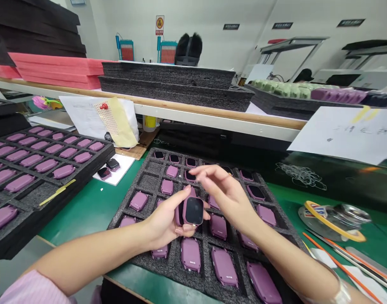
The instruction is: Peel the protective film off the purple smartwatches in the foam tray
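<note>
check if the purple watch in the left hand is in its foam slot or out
Out: the left hand holds the purple watch raised above the foam tray, dark screen facing the camera.

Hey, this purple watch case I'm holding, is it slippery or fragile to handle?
Probably light: the left hand pinches the purple watch case with fingertips alone. Its glossy black face looks smooth, so it is likely slippery and scratch-prone. Blocky and flat, it should not roll.

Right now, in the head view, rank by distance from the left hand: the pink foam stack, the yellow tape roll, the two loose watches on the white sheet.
1. loose watches, just left of the left hand holding a purple watch
2. yellow tape roll, well off to the right
3. pink foam stack, far back on the left
</note>
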### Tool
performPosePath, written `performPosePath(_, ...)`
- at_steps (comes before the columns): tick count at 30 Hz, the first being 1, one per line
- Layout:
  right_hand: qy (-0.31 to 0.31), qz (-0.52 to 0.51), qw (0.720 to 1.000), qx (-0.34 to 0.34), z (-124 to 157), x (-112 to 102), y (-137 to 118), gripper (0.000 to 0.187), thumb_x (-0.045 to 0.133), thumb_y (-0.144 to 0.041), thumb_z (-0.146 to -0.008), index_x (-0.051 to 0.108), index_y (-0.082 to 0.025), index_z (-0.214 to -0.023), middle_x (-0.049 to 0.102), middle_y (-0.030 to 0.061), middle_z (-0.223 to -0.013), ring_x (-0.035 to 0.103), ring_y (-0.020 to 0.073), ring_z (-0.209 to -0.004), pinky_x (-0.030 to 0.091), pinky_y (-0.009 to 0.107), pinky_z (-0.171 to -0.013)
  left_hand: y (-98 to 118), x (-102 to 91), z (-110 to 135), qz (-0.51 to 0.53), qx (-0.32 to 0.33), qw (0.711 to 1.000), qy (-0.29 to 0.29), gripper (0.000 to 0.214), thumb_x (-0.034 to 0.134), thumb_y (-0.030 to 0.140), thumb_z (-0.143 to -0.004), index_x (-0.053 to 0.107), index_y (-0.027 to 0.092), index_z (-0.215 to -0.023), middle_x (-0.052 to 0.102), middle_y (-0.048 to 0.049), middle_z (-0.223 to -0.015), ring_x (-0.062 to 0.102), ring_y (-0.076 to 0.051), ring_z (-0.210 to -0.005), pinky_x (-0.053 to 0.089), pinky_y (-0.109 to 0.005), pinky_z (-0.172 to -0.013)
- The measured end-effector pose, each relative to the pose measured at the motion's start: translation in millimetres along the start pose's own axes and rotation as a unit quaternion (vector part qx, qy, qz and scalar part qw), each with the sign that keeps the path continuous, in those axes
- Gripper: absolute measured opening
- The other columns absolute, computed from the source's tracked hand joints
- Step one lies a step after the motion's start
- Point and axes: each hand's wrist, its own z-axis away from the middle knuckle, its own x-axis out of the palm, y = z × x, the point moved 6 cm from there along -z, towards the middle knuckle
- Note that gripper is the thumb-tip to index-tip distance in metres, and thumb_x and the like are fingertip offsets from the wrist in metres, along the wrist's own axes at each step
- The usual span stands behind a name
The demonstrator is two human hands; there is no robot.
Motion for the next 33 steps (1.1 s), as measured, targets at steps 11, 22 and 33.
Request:
performPosePath(11,0.03,0.077,0.975,-0.208,43.7,0.4,-41.8,0.009,0.07,-0.017,-0.087,0.062,-0.02,-0.086,0.066,0.0099,-0.115,0.064,0.0222,-0.113,0.052,0.036,-0.097,3.4,10.4,0.0,0.045,0.016,0.997,-0.068,0.04,0.065,0.053,-0.088,0.066,0.013,-0.085,0.055,0.0028,-0.058,0.036,0.0,-0.038,0.021,-0.01,-0.036)
performPosePath(22,0.206,-0.208,0.956,0.001,40.9,-33.2,-11.2,0.015,0.068,-0.028,-0.092,0.064,-0.023,-0.078,0.072,-0.0003,-0.084,0.067,0.0094,-0.056,0.059,0.024,-0.059,1.2,11.5,4.0,0.009,0.01,0.998,-0.062,0.046,0.068,0.054,-0.085,0.072,0.009,-0.092,0.069,-0.0073,-0.076,0.041,-0.001,-0.039,0.024,-0.016,-0.039)
performPosePath(33,0.211,-0.043,0.969,-0.124,47.8,-41.8,-27.3,0.021,0.07,-0.008,-0.086,0.073,-0.026,-0.095,0.078,-0.0003,-0.091,0.076,0.0163,-0.084,0.065,0.029,-0.079,3.2,13.4,5.8,-0.003,0.019,0.997,-0.076,0.044,0.065,0.055,-0.088,0.072,0.012,-0.092,0.069,-0.0075,-0.078,0.04,-0.002,-0.041,0.023,-0.018,-0.043)
